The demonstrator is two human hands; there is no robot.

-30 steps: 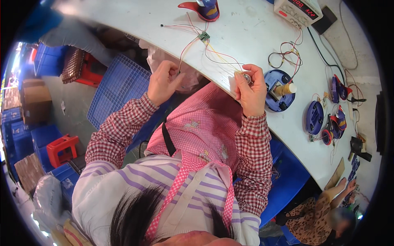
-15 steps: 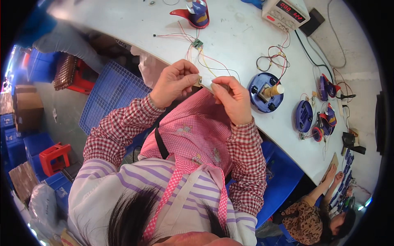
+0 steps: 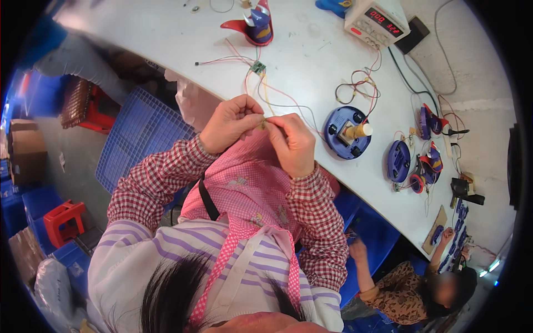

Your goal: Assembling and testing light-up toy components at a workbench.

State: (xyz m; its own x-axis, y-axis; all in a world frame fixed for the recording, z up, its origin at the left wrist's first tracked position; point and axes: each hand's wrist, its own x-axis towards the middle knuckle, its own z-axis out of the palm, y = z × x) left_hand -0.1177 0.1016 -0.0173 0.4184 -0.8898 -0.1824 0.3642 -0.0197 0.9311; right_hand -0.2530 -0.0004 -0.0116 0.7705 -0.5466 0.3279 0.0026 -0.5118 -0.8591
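Over the table's near edge, my left hand (image 3: 233,125) and my right hand (image 3: 292,143) meet fingertip to fingertip. Both are closed in a pinch on a small yellowish piece (image 3: 263,123), mostly covered by my fingers; its kind is too small to make out. Just beyond lies a small green circuit board (image 3: 257,67) with thin red, black and yellow wires, and the yellow wire runs down to my fingertips. Right of my hands rests a round purple toy base (image 3: 347,132) with a cream cylinder (image 3: 358,131) standing on it.
On the white table (image 3: 311,61) stand a red-and-purple toy figure (image 3: 259,25) and a white power supply (image 3: 375,23) with coiled leads. More purple toy parts (image 3: 398,161) lie at the right. A co-worker (image 3: 408,291) sits at the lower right; a blue crate (image 3: 147,133) is left below the table.
My right hand has moved in against my left, and the piece between them is now mostly covered. The co-worker's one hand has come away from the table. The whole view has shifted slightly.
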